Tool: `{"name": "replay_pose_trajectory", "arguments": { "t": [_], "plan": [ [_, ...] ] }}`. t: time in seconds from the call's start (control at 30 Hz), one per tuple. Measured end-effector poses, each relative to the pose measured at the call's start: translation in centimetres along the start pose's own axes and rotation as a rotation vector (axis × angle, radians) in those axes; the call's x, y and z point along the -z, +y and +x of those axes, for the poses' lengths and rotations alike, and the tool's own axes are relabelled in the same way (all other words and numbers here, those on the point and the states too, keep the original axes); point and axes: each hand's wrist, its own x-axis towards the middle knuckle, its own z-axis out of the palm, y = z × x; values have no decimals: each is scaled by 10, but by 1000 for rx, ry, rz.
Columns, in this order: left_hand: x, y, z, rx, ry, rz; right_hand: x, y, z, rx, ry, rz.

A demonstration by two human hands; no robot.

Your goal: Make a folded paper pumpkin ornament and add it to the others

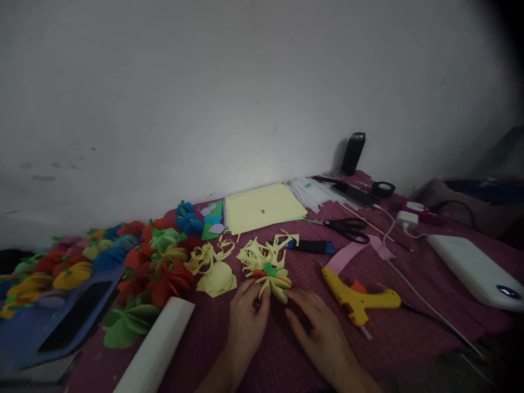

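Note:
A pale yellow paper pumpkin (276,285) with a green leaf top and some orange edges sits low in the middle of the head view. My left hand (246,312) is closed on its left side, the thumb at the front petals. On the other side my right hand (318,323) has its thumb and index finger apart, with the index fingertip at the pumpkin's right edge. Just behind lie curled yellow paper scraps (260,254). A rounded pale yellow paper piece (218,278) rests left of my left hand.
Many colourful paper pumpkins (167,281) crowd the left, beside a white roll (158,349). A yellow glue gun (358,297), black scissors (347,228) and a blue-black cutter (311,246) lie right. Behind are yellow sheets (262,204); a power bank (475,270) with cables stands far right.

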Motion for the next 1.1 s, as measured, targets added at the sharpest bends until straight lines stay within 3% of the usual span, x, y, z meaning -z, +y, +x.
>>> {"name": "replay_pose_trajectory", "arguments": {
  "t": [0.2, 0.3, 0.47, 0.57, 0.77, 0.9, 1.1],
  "plan": [
    [-3, 1, 0, -36, -63, -39, -5, 0, 0, -126, -11, 23],
    [-5, 0, -2, -60, -77, -57, -5, 0, 0, -107, -56, -2],
    [-10, -5, -7, -20, 2, -67, -1, -2, 1, -100, -58, -50],
    [-10, -7, -8, -84, -14, -71, 1, -3, 2, -113, -38, -75],
    [-5, -4, -6, -275, 32, 240, -1, -2, 1, -103, -13, -132],
    [-3, 1, -7, -273, 162, 489, -6, -1, -1, -82, -26, -120],
    [-8, -2, -11, -364, 124, 467, -4, -7, 1, -108, -112, -91]
  ]
}}
